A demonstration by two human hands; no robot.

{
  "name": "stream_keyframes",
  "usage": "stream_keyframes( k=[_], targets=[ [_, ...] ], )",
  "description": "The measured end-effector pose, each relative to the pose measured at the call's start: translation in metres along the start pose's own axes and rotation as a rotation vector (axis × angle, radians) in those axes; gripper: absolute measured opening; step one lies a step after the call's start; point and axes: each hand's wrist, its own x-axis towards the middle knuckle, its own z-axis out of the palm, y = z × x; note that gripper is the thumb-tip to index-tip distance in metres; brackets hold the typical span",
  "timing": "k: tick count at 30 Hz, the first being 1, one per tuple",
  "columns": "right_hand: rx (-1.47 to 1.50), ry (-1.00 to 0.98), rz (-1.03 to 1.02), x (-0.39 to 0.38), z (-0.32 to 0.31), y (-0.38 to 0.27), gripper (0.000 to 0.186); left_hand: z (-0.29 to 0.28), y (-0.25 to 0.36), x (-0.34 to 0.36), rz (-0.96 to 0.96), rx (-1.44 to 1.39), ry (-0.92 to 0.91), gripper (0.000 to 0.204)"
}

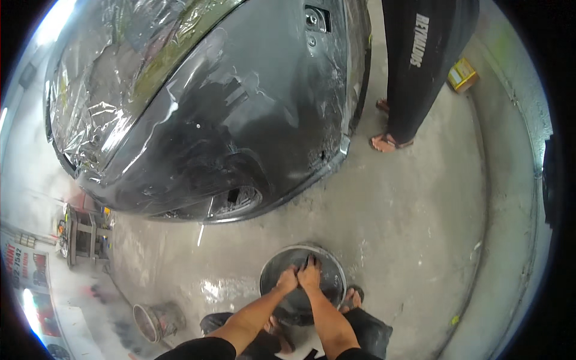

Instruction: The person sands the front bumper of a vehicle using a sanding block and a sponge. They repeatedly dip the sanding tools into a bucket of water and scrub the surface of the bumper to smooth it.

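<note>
Grey-rimmed bucket [303, 246], left hand [288, 279] and right hand [309, 275] curled over it, grip unclear, wide floor [414, 222] to car edge [291, 195]

White lettering [418, 41] on black trouser leg [411, 99], red lettering [11, 257] on wall sign [25, 267]

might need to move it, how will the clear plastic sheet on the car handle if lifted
The plastic sheet will probably be floppy, given its wrinkles. It looks thin and transparent, so likely light for its size.
</note>
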Motion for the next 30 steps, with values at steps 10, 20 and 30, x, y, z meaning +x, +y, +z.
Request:
stream_keyframes(
  k=[10,20,30],
  targets=[
    [-0.243,-0.253,0.025,0.117,0.121,0.144,0.037,0.066,-0.053,0.074,-0.05,0.259,-0.275,0.05],
    [0.054,-0.206,0.212,0.128,0.054,0.081,0.037,0.037,-0.03,0.114,0.229,0.554,-0.504,0.043],
    [0.43,0.264,-0.534,-0.089,-0.143,-0.091,0.039,-0.133,0.027,-0.001,1.129,0.584,-0.022,0.019]
  ],
)
